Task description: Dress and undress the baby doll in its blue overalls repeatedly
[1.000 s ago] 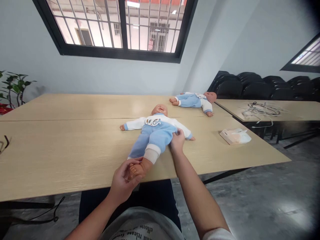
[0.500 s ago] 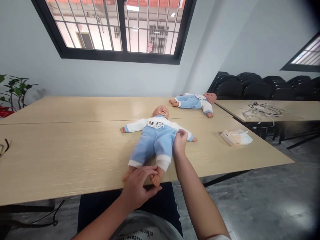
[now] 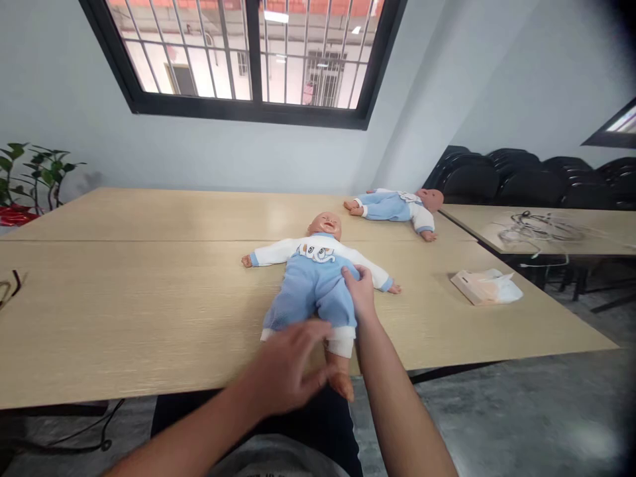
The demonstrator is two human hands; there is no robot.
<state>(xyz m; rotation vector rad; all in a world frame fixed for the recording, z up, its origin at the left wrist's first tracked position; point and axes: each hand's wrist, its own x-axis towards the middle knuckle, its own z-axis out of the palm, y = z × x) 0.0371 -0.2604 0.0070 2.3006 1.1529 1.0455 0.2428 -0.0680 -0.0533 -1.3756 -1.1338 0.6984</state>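
A baby doll [image 3: 318, 288] lies on its back on the table, head away from me, arms spread. It wears light blue trousers [image 3: 293, 291] and a white top [image 3: 278, 252] with a cartoon face. My right hand [image 3: 362, 291] is at the hip on the right of the picture, thumb and fingers closed on the trouser fabric. Blurred by motion, my left hand [image 3: 283, 371] hovers over the lower legs with thumb and fingers apart. It hides the foot on the left; the other bare foot [image 3: 342, 384] reaches past the table edge.
A second, similarly dressed doll [image 3: 390, 207] lies at the back right of the table [image 3: 149, 291]. Tissues [image 3: 487, 286] in an opened pack lie at the right. Cables [image 3: 541, 226] are heaped on another table, before stacked black chairs [image 3: 527, 182]. A plant [image 3: 40, 172] stands far left.
My left hand has lifted off the doll's ankles. The leg on the right now points straighter toward me. My right hand stays at the hip, its thumb now on the trousers. The view has shifted slightly.
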